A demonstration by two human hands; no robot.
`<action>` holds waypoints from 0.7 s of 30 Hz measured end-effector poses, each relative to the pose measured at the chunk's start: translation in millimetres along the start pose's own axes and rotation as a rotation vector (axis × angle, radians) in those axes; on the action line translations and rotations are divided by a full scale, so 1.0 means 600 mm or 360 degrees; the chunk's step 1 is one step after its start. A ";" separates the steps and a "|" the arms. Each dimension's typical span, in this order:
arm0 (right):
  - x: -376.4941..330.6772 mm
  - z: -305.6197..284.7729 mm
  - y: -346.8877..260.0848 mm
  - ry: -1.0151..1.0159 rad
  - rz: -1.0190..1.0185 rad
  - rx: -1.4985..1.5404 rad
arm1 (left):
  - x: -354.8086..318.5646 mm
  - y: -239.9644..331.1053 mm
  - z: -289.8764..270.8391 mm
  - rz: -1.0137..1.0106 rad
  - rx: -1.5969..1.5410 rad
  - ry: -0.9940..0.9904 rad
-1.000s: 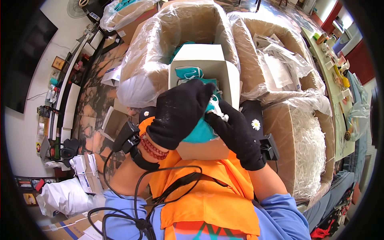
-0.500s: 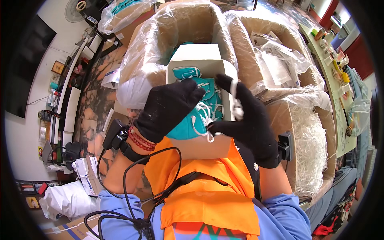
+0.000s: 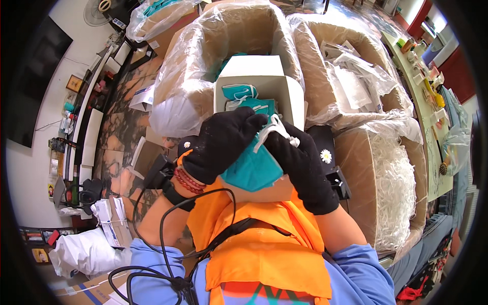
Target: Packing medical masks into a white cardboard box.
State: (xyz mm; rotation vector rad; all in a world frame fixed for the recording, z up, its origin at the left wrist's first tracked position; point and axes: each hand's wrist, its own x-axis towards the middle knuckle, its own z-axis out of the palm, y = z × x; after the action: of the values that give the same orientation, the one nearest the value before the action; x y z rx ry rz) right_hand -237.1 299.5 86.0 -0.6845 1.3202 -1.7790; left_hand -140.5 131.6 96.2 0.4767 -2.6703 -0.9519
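In front of my chest I hold a teal face mask (image 3: pixel 252 170) over the near side of an open white box (image 3: pixel 294 104). My left hand (image 3: pixel 219 141), in a black glove, is closed on the upper left part of the mask. White straps (image 3: pixel 275 128) are bunched in the closed fingers of my black-gloved right hand (image 3: pixel 302 165), at the mask's upper right edge. More teal masks (image 3: pixel 238 92) with white straps lie inside the box. My hands hide part of the box's contents.
Beyond the box stands a large plastic-lined carton (image 3: pixel 244 30) with teal items low inside. To its right, another lined carton (image 3: pixel 333 109) holds clear packets. Nearer right, a carton holds white strips (image 3: pixel 394 188). A black cable (image 3: pixel 160 229) loops over my left arm.
My right hand, its fingers spread before, has come left and closed on the white straps. The mask has swung toward the middle and now hangs between both hands.
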 end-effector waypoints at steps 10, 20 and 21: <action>-0.015 0.011 0.044 0.0092 -0.0794 -0.0793 | 0.035 -0.116 0.030 0.0617 0.0232 0.0688; 0.043 0.054 -0.010 0.0172 -0.0437 0.0009 | 0.075 -0.085 0.066 0.0061 -0.1068 0.0090; 0.047 0.059 -0.015 0.0199 -0.0501 -0.0092 | 0.085 -0.090 0.067 0.0007 -0.1243 0.0109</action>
State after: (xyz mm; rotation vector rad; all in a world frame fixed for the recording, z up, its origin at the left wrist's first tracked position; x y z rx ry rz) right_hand -226.4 258.3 104.5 -0.8634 1.4123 -2.0688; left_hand -189.7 94.5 38.1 0.3056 -1.9992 -1.7949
